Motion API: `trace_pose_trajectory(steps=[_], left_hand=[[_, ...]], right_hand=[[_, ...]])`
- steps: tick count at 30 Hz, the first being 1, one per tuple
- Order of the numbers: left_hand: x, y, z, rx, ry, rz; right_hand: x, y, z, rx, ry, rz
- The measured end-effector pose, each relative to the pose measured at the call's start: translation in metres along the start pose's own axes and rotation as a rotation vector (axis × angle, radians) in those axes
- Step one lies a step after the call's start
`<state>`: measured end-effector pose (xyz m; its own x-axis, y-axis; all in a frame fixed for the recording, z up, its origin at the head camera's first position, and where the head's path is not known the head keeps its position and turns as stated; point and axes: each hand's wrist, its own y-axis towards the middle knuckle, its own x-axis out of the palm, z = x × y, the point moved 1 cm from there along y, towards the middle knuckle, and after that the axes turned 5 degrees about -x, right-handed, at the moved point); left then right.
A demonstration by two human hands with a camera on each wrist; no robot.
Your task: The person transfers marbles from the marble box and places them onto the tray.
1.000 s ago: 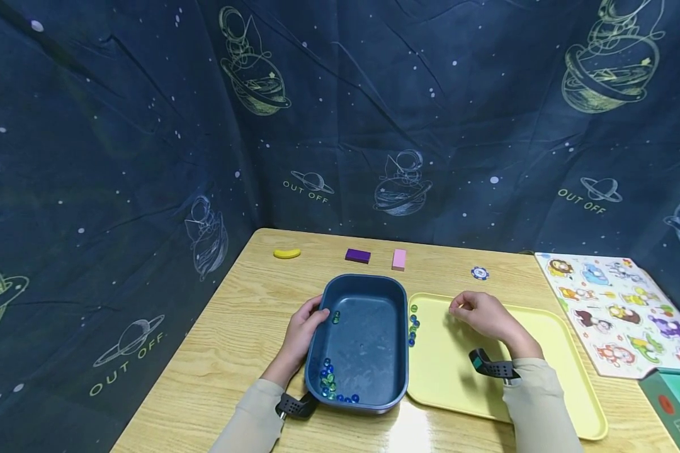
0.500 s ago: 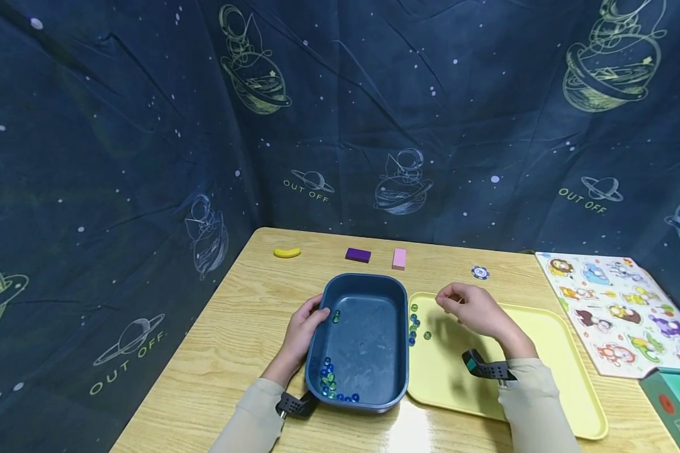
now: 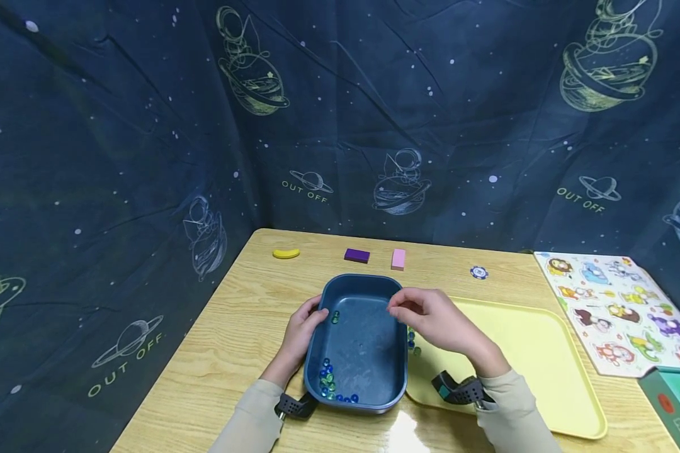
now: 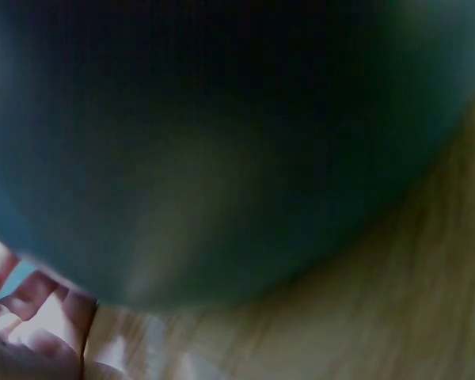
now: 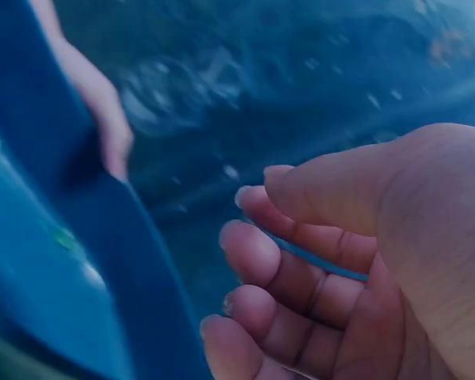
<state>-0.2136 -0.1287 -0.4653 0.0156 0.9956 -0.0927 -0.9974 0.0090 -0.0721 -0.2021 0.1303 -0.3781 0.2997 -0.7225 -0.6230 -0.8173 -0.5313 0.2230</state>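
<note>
My left hand [image 3: 303, 336] holds the left wall of a deep dark-blue bin [image 3: 368, 358], its thumb over the rim and its fingers outside. Several blue and green glass marbles [image 3: 327, 377] lie inside, mostly in the near left corner; a couple of green marbles [image 3: 335, 317] sit near the left wall. My right hand [image 3: 439, 321] is over the bin's right rim. In the right wrist view its thumb [image 5: 332, 186] and index fingertip meet, the other fingers curled; I cannot tell whether a marble is between them. More marbles [image 3: 411, 336] lie on the yellow tray's left side, partly hidden by the hand.
The yellow tray [image 3: 521, 352] stands against the bin's right. Behind them are a yellow banana-shaped piece [image 3: 286, 254], a purple block [image 3: 357, 255], a pink block [image 3: 398, 259] and a poker chip [image 3: 478, 272]. An animal puzzle board [image 3: 623, 314] and green box [image 3: 671, 402] are at right.
My right hand has moved left from over the tray to the bin's right rim. A green marble has come into view on the tray and shifted left and nearer. The left hand has stayed put.
</note>
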Motion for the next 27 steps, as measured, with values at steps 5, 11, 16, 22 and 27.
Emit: trace_pose_trajectory(steps=[5, 11, 16, 22, 27], left_hand=[[-0.001, 0.000, 0.000, 0.000, -0.004, -0.003], [-0.003, 0.012, -0.017, -0.005, -0.027, -0.001], [-0.003, 0.018, -0.027, -0.005, -0.027, 0.021], [-0.003, 0.017, -0.027, 0.001, -0.029, 0.022], [-0.004, 0.016, -0.027, 0.008, -0.029, 0.017]], right_hand=[[0.034, 0.006, -0.011, -0.072, -0.018, -0.113], [0.063, 0.008, -0.013, -0.140, -0.051, -0.245], [0.076, 0.009, -0.012, -0.148, -0.061, -0.281], [0.091, 0.011, -0.006, -0.144, -0.107, -0.304], [0.102, 0.009, -0.006, -0.114, -0.137, -0.328]])
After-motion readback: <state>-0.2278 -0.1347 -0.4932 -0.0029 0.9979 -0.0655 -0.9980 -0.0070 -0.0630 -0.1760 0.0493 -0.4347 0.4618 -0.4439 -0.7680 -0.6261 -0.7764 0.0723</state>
